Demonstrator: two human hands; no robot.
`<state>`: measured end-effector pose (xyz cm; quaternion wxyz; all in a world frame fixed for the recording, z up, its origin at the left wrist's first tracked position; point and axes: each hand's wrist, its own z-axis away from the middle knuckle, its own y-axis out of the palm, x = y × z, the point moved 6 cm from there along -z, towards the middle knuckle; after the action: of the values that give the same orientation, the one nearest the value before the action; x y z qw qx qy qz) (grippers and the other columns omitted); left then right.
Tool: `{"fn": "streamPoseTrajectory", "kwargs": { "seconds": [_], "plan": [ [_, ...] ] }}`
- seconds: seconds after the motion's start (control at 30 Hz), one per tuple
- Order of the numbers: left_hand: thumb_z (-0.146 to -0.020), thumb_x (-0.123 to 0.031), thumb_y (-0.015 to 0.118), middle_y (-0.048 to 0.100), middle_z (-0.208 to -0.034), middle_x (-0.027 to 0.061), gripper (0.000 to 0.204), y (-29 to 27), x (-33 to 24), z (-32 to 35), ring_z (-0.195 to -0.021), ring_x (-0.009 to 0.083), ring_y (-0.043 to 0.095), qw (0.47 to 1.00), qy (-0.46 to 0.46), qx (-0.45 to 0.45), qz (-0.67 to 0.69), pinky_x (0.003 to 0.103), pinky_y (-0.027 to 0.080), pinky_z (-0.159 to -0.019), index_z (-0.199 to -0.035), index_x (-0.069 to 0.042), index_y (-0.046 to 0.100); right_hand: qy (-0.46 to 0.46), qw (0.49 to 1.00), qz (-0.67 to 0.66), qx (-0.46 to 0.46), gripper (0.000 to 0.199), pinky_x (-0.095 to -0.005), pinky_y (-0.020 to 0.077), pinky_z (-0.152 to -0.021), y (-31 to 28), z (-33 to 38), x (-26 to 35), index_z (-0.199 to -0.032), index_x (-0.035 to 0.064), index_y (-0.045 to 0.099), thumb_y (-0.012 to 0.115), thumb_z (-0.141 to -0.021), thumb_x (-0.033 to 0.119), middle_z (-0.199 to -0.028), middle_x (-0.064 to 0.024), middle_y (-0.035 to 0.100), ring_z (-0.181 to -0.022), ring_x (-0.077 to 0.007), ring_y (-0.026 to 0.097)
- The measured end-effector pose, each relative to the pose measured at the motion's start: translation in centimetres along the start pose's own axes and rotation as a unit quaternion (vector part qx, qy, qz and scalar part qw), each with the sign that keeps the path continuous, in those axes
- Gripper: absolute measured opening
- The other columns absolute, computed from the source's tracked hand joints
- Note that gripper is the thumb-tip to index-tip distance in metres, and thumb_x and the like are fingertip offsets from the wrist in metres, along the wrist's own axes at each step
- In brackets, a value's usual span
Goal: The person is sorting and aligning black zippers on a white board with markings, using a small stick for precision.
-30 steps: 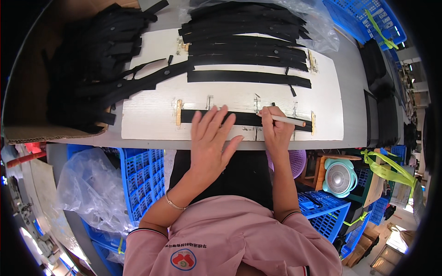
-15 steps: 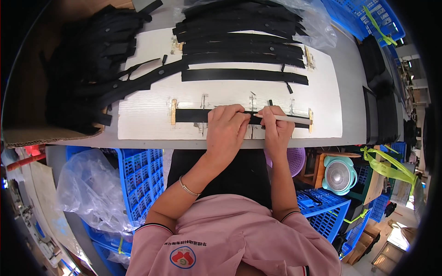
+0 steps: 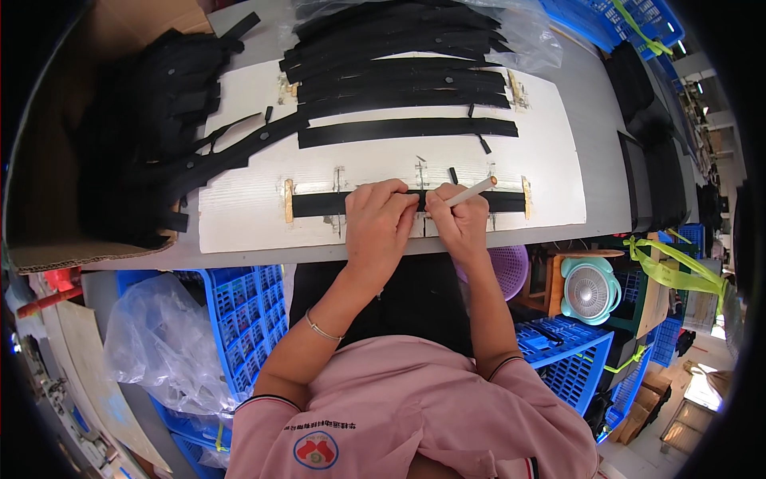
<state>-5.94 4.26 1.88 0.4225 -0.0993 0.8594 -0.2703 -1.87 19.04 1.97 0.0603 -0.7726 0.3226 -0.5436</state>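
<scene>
At the far left, a heap of black strips (image 3: 144, 136) fills a cardboard box (image 3: 88, 260). Right of it, on the white board (image 3: 227, 231), a tan tape patch (image 3: 289, 201) sits by the left end of the near black strip (image 3: 319, 204). This strip lies along the near part of the board, its long axis running left to right. The person's left hand (image 3: 377, 219) comes over it just left of its middle, fingers bunched and tips down; whether they pinch it cannot be told. Just right of the middle, the right hand (image 3: 461, 215) holds a white pen (image 3: 476, 191) tilted up to the far right, its fingertips at the strip. The strip crosses beneath both hands, extending out either side, so neither is clearly nearer. Its right end is by another tan patch (image 3: 526, 197).
</scene>
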Motion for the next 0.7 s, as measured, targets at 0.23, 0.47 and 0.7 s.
{"fn": "streamPoseTrajectory", "kwargs": {
  "seconds": [0.23,0.47,0.7],
  "plan": [
    [-0.085,-0.008,0.077,0.07,-0.106,0.002,0.011,0.1,0.0,0.1,-0.101,0.0224,0.062,1.0,0.008,0.008,-0.005,0.036,0.042,-0.092,-0.096,-0.008,0.077,0.137,0.975,-0.127,-0.122,0.027,-0.0233,0.0419,-0.058,-7.0,1.1,-1.9,-0.081,-0.0022,0.069,0.058,-0.101,0.011,-0.072,-0.0023,0.065,-0.062,-0.0065,0.054],
    [-0.085,-0.007,0.077,0.07,-0.108,0.0022,0.013,1.2,-1.2,-0.4,-0.102,0.0234,0.061,1.0,0.001,0.018,-0.025,0.037,0.043,-0.094,-0.097,-0.007,0.076,0.139,0.98,-0.052,-0.133,0.024,-0.0233,0.0407,-0.06,-10.2,1.5,-6.6,-0.086,-0.0023,0.07,0.061,-0.103,0.012,-0.072,-0.0012,0.063,-0.065,-0.0054,0.05],
    [-0.085,-0.009,0.077,0.07,-0.107,0.0033,0.014,6.6,-5.4,-1.8,-0.105,0.0252,0.06,0.996,0.054,0.051,0.04,0.039,0.042,-0.097,-0.099,-0.006,0.077,0.133,0.982,-0.051,-0.128,0.024,-0.0251,0.0431,-0.058,-9.7,1.3,-6.3,-0.085,-0.0028,0.069,0.062,-0.103,0.012,-0.066,-0.0016,0.06,-0.063,-0.0064,0.052]
  ]
}}
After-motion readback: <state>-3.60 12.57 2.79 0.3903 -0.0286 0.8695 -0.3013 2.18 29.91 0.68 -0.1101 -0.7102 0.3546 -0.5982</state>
